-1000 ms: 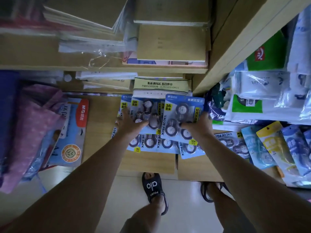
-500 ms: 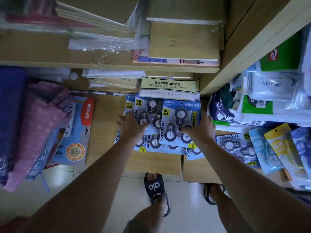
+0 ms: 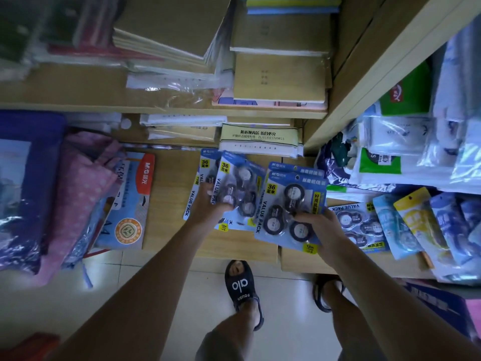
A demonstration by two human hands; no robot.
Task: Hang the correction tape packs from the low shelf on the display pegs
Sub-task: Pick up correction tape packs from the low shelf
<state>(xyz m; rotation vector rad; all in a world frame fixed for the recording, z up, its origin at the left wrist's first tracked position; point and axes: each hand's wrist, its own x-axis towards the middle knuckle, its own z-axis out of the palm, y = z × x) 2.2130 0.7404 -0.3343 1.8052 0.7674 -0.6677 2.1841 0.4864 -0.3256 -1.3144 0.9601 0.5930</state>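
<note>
Left hand: left hand (image 3: 208, 204), centre of frame, pinches a blue blister card of black correction tape rollers (image 3: 238, 187), tilted and lifted off the pile.
Right hand: right hand (image 3: 316, 225), right of centre, grips the lower edge of a second stack of blue correction tape cards (image 3: 291, 204); two hang-tab tops show, so likely two cards or more.
Remaining stock: more blue cards (image 3: 205, 169) lie flat on the low wooden shelf (image 3: 169, 204) under the left hand; another value pack (image 3: 359, 225) sits among pastel sachets at lower right.
Pegs: none in view; destination cannot be placed from here.
Stage: judged as pickup, nothing hung yet.
Risk, slip: right hand's hold is low on the stack; the rear card could slide out when raised.
Risk, snag: the tilted left card overlaps those beneath and could drag one off the shelf lip to the tiled floor (image 3: 169, 295).
Risk, tabs: misaligned hang holes would jam at a peg.
</note>
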